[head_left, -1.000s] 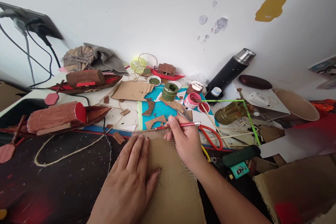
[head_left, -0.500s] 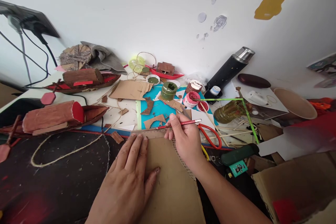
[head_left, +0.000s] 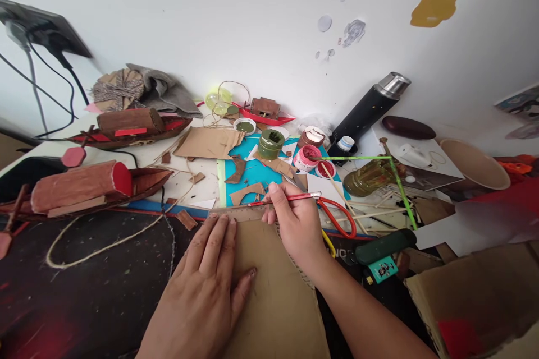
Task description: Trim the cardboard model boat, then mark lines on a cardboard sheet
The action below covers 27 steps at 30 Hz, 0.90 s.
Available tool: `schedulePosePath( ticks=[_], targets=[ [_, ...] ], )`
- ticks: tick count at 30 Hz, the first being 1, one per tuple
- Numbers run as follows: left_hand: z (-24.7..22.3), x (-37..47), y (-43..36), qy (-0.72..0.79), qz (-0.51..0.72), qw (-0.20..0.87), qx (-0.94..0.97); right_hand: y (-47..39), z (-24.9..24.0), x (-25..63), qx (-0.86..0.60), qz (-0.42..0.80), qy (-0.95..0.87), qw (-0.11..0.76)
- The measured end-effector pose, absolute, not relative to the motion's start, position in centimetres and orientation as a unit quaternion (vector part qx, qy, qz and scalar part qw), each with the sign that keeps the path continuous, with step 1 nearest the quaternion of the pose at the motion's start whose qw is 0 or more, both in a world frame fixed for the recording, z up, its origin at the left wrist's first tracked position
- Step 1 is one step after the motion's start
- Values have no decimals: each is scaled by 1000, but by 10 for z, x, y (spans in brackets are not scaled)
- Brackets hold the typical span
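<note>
My left hand [head_left: 206, 280] lies flat on a piece of brown cardboard [head_left: 273, 291], its fingers stretched forward and the thumb apart. Its fingertips touch a ruler [head_left: 248, 213] that runs along the cardboard's far edge. Between the thumb and fingers of my right hand [head_left: 292, 224] is a red pencil [head_left: 301, 197]. The pencil's point faces left, just above the ruler, and its eraser end faces right. The lower fingers of that hand are curled by the cardboard's ragged right edge. Right behind it lie scissors [head_left: 343, 230] with orange and yellow handles.
Brown model boats [head_left: 80, 188] stand at the left, with a loop of twine [head_left: 105, 247]. Paint jars [head_left: 270, 144] and cardboard scraps [head_left: 248, 193] cover a blue sheet. A black thermos [head_left: 366, 109] leans against the wall. Thin sticks and a green lighter-sized box [head_left: 382, 270] lie right.
The pencil's point has shifted slightly to the left. My left hand stays in place on the cardboard. The whole view has moved a little.
</note>
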State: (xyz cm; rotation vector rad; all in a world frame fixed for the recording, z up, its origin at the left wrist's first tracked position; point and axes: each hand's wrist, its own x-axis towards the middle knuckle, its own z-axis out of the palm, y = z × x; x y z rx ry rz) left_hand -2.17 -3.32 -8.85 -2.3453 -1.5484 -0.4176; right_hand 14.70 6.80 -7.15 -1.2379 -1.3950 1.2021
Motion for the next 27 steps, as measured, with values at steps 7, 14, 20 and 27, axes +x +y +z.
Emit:
schedulePosePath(
  ticks=[7,14,20,27],
  targets=[
    [-88,-22,-34,-542,-145,151,-814,67,-70,147,-506,479,-567,438],
    [-88,-22,-35,-540,-150,149,-815,69,-70,147,-507,479,-567,438],
    [-88,-22,-34,-541,-146,152,-814,69,-70,147,-509,475,-570,437],
    [-89,-22,-35,-546,-144,138,-814,69,-70,147,-502,473,-572,443]
  ],
)
